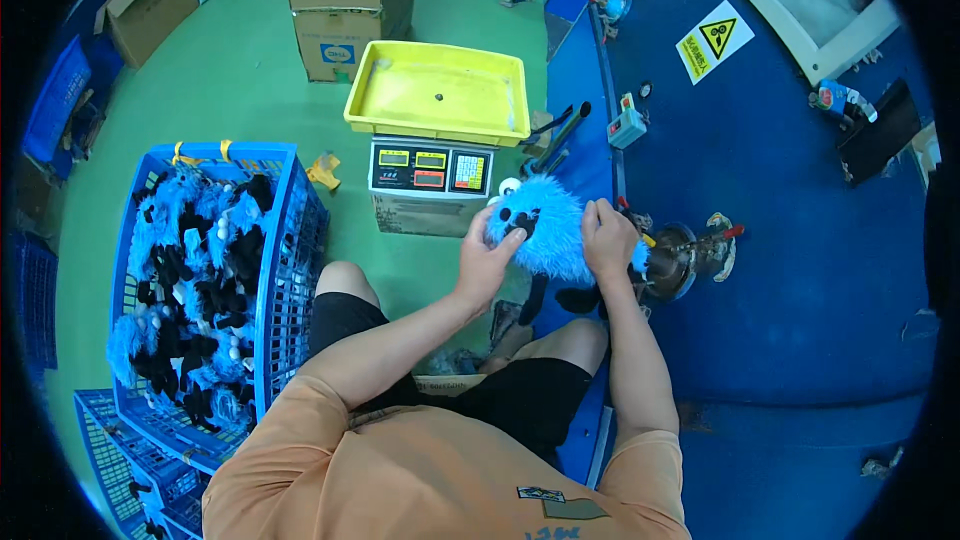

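A fluffy blue plush toy (pixel 556 230) with black limbs, a dark nose and white ball eyes is held up in front of me. My left hand (pixel 487 258) grips its head, thumb lying near the black muzzle. My right hand (pixel 609 240) is closed on the fur at the toy's other end. That end lies against a round metal fitting (pixel 672 262) on the blue machine; whether the toy is pushed onto it is hidden by fur and hand.
A blue crate (pixel 285 270) of limp blue-and-black plush skins stands at my left. Ahead is a digital scale (pixel 430 172) bearing a yellow tray (pixel 440 125). A cardboard box (pixel 345 25) stands behind it. The blue machine (pixel 780 290) fills the right side, with red-tipped levers by the fitting.
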Available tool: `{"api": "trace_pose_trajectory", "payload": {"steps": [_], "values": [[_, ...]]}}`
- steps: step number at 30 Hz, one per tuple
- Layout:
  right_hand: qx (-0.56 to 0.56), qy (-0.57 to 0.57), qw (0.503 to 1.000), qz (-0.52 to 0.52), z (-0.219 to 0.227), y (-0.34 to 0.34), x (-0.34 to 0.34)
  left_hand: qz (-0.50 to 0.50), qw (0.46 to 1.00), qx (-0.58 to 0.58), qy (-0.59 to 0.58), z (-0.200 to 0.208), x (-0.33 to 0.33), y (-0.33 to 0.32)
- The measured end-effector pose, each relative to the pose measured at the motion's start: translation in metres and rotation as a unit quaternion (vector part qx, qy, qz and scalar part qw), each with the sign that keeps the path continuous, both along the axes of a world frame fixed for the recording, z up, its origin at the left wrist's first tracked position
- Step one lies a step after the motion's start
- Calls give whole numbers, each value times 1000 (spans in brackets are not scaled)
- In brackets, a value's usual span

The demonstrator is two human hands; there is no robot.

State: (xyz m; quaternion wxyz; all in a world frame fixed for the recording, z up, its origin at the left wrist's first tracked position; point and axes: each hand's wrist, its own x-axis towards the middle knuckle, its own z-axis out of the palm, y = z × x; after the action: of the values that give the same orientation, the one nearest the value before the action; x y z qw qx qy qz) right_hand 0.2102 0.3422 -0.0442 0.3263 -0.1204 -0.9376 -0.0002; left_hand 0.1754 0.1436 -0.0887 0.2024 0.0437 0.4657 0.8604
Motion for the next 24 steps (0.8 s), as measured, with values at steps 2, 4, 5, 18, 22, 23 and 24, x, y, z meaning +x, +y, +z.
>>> {"api": "trace_pose_trajectory", "payload": {"steps": [2, 4, 5, 18, 22, 23, 24], "values": [[0, -11, 1000, -11, 3, -7, -2, 8, 1000, 9, -7, 1, -1, -3], [-1, -15, 1000, -18, 5, -14, -5, 10, 1000, 13, -9, 3, -2, -6], [-7, -18, 1000, -14, 7, -18, -7, 19, 1000, 5, -6, 4, -3, -9], [-18, -25, 995, 99, 15, -78, -36, 85, 993, -4, -83, -12, -10, -59], [-51, -47, 995, 66, 5, -11, -5, 48, 996, -53, -60, -6, 21, -14], [-13, -58, 997, 44, 10, -1, 3, 37, 996, -71, -29, -9, 22, -2], [-11, -58, 997, 43, 10, -3, 1, 36, 997, -69, -29, -11, 19, -4]]}}
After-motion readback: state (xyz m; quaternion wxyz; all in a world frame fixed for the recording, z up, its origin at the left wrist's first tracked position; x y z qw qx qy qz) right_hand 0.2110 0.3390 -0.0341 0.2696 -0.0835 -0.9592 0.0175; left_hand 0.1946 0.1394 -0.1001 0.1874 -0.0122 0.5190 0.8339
